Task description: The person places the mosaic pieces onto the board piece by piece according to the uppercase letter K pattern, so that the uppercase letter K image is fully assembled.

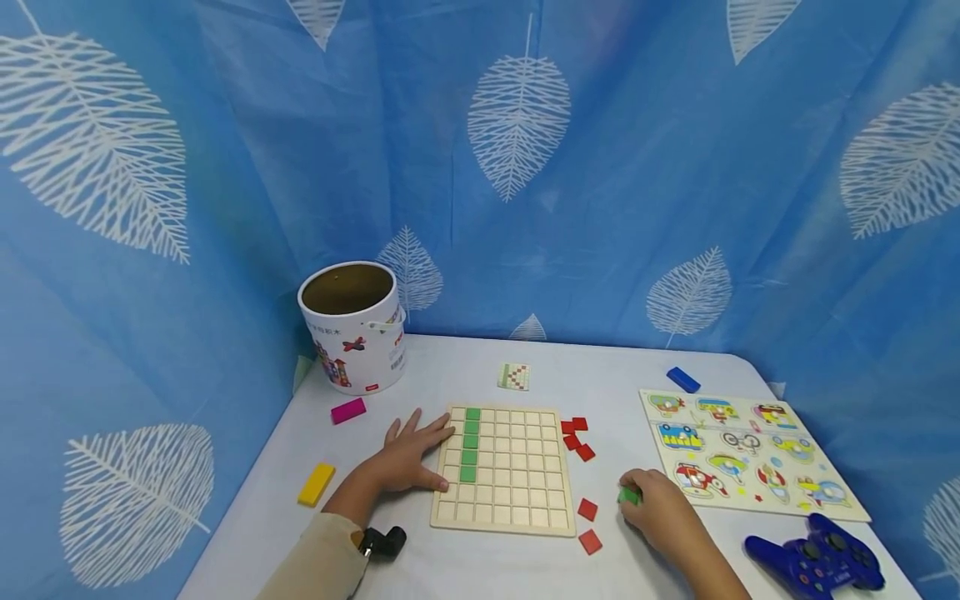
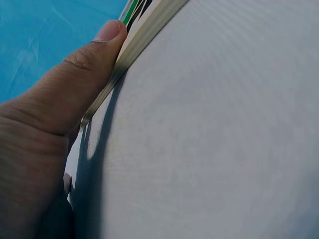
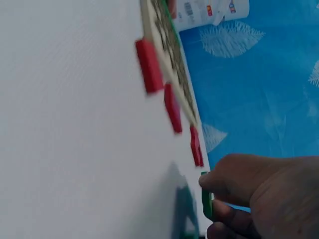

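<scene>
Your left hand (image 1: pixel 408 457) extends from a sleeved forearm (image 1: pixel 318 560), its fingers (image 1: pixel 413 422) spread and its thumb (image 1: pixel 432 480) set apart; your right hand (image 1: pixel 660 505), on a bare forearm (image 1: pixel 707 563), has bent fingers pinching opposite the thumb.

Green tile (image 1: pixel 628 497) partly behind right hand (image 1: pixel 663 510)

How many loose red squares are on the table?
6 visible: four red squares bunched beside the upper right of the board, two by its lower right corner. Some may be hidden in the bunch.
</scene>
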`<state>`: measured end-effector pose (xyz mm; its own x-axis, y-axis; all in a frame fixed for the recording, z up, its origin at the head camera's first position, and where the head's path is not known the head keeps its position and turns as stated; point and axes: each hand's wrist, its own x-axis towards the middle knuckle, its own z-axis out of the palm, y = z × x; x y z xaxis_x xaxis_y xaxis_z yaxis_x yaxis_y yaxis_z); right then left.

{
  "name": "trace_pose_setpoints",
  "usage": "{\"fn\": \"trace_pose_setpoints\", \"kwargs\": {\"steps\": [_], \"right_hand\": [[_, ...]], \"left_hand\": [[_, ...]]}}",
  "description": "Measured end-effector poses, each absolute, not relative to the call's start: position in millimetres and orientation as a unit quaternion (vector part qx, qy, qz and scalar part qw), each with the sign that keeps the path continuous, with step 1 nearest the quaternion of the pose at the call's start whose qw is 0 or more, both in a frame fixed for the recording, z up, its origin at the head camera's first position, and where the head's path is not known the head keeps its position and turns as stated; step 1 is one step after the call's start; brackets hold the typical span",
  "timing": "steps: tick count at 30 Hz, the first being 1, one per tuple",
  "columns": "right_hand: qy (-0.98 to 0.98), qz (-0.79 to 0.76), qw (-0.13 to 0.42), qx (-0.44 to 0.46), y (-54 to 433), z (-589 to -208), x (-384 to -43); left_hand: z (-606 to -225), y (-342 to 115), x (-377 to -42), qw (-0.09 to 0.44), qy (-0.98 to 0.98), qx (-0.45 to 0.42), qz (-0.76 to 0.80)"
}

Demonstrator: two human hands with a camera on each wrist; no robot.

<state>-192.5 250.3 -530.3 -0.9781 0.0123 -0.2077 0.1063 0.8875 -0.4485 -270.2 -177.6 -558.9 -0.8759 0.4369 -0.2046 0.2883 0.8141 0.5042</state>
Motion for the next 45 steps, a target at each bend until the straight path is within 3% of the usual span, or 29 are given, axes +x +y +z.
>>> {"fn": "trace_pose_setpoints", "kwargs": {"steps": [4, 9, 13, 24, 31, 35, 39, 42, 45], "right_hand": [[0.951, -0.301, 0.075, -0.004, 208.8, -528.1, -191.5], [0.937, -0.308, 0.052, -0.155, 126.8, -530.1, -190.1], [0.938, -0.261, 0.031, -0.226, 74.8, -535.8, -194.1], [0.948, -0.236, -0.039, -0.211, 47.2, -549.7, -195.9], [0.934, -0.274, 0.015, -0.228, 94.3, -541.0, -188.4], [0.951, -0.276, 0.021, -0.135, 160.8, -534.4, -181.8], [0.969, -0.228, 0.088, -0.02, 227.2, -524.8, -174.4], [0.967, -0.213, 0.143, 0.012, 257.1, -523.9, -171.0], [0.961, -0.221, 0.163, 0.016, 268.2, -528.1, -168.4]], "left_hand": [[-558.6, -177.2, -267.4, 0.161, 0.937, 0.191, 0.243], [-560.9, -176.4, -262.6, 0.171, 0.932, 0.196, 0.253], [-563.3, -175.7, -263.7, 0.159, 0.935, 0.202, 0.246], [-561.5, -174.7, -267.9, 0.157, 0.94, 0.195, 0.231], [-561.2, -176.6, -268.4, 0.155, 0.938, 0.197, 0.24], [-562.4, -177.8, -268.2, 0.155, 0.939, 0.192, 0.239], [-560.3, -179.6, -267.7, 0.155, 0.938, 0.193, 0.242], [-557.6, -181.6, -267.5, 0.152, 0.94, 0.19, 0.24], [-556.4, -183.1, -267.7, 0.153, 0.941, 0.187, 0.236]]}}
